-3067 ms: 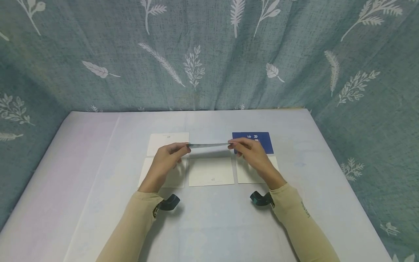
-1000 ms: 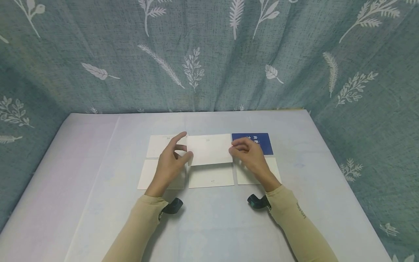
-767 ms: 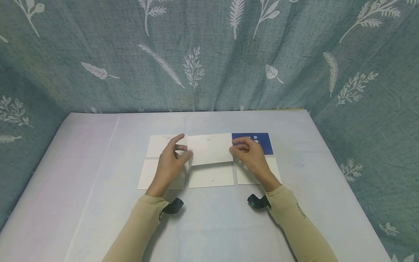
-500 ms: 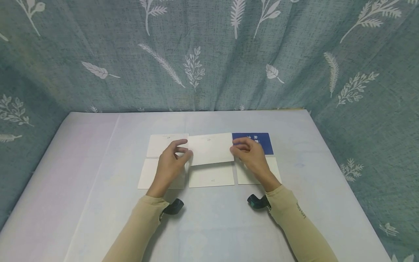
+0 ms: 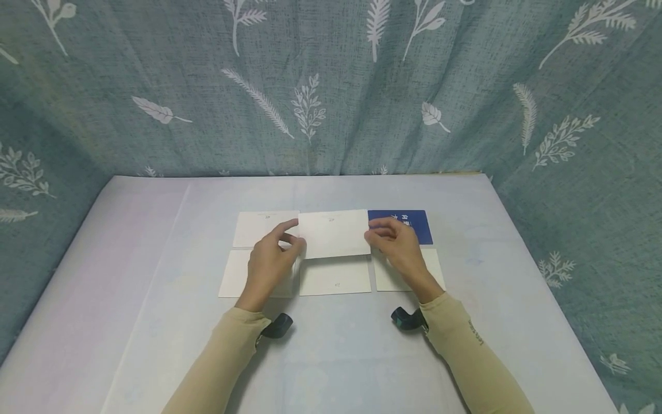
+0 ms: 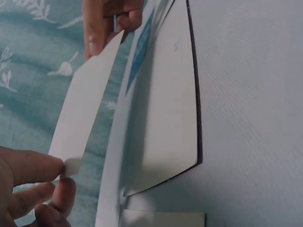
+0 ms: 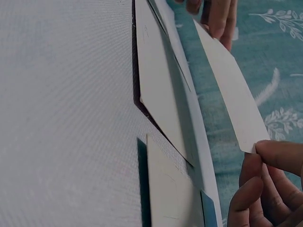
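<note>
A white card (image 5: 333, 233) is held just above the grey table (image 5: 331, 356), in the gap of the far row. My left hand (image 5: 296, 237) pinches its left edge and my right hand (image 5: 369, 234) pinches its right edge. In the left wrist view the held card (image 6: 85, 109) bows between my left fingers (image 6: 33, 170) and the right hand (image 6: 109, 23). The right wrist view shows the same card (image 7: 232, 99) pinched by my right fingertips (image 7: 274, 156). A blue card (image 5: 414, 224) lies just right of it, partly behind my right hand.
White cards lie flat on the table: one at the far left (image 5: 258, 227), one at the near left (image 5: 230, 279), one in the near middle (image 5: 335, 277) and one at the near right (image 5: 434, 270). A leaf-patterned curtain (image 5: 331, 86) hangs behind the table.
The card was edge-on between my hands three seconds ago and now shows its white face. Over the last second it sank slightly toward the table, and my left index finger curled down.
</note>
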Motion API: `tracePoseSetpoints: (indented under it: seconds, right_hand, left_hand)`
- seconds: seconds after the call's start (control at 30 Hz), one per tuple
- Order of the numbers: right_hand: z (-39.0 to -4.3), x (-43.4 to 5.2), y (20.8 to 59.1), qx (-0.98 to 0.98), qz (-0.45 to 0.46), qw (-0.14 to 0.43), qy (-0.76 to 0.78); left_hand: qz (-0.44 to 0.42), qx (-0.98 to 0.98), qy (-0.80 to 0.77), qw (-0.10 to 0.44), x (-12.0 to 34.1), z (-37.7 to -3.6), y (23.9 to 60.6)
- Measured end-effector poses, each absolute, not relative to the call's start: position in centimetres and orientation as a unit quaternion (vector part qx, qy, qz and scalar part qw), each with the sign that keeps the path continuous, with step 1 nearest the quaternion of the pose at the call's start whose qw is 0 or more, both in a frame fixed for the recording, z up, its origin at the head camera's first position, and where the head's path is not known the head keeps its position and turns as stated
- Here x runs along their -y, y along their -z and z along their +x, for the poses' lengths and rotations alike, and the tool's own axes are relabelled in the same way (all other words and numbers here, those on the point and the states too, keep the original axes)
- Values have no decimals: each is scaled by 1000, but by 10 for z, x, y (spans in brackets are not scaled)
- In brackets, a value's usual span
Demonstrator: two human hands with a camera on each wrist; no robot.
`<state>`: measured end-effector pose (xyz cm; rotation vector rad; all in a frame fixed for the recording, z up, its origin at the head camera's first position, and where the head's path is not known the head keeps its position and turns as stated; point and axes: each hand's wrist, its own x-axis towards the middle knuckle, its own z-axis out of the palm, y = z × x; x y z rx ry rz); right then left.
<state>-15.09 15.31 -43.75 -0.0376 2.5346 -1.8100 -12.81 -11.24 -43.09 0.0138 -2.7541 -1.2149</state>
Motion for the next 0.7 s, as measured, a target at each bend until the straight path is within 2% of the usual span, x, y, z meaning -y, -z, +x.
tracePoseSetpoints:
  seconds: [0.37,0.7]
  right_hand:
    - [-153,-152,428,-832,-28,2,554]
    - [-161,-148,424,-866,-41,-10,498]
  left_hand:
    - [8,917,383,110,110,-135,420]
    - [11,926,361,109,111,-148,416]
